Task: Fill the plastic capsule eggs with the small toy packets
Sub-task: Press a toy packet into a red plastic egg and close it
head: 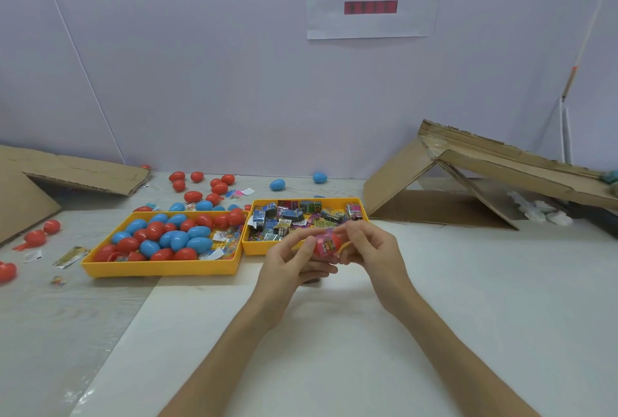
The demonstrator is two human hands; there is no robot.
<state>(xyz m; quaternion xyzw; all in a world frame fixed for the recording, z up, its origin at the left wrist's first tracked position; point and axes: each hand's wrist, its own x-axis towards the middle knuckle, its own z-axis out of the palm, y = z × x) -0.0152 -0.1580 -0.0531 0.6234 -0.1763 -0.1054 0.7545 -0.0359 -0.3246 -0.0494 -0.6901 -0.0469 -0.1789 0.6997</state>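
Head view: both hands met over the near counter [334, 333], just in front of the right tray [307, 201].
Hands: left hand [291, 261] curled round a red capsule egg [321, 251]; right hand [369, 244] close against it, fingers bent and pinching a toy packet [329, 242] at the egg. Hands together, both occupied.
Location: egg held off the counter, between the two hands.
Handling (judged): egg is a thin hard plastic shell, light, smooth, likely slippery, and would pop apart if squeezed. Packet is soft crinkly foil that folds easily.
Hold point (judged): cradle the egg round its widest part, leaving the rim free; take the packet by an edge.
Axis: long axis seemed to run roughly left to right, from one hand to the other. Motion blur hid which end was open.
Supply: left tray [160, 269] held red and blue eggs; the right tray held packets.
Strays: loose eggs [192, 196] lay scattered on the far left of the counter.
Far right: folded cardboard [485, 162] leaned tent-like.
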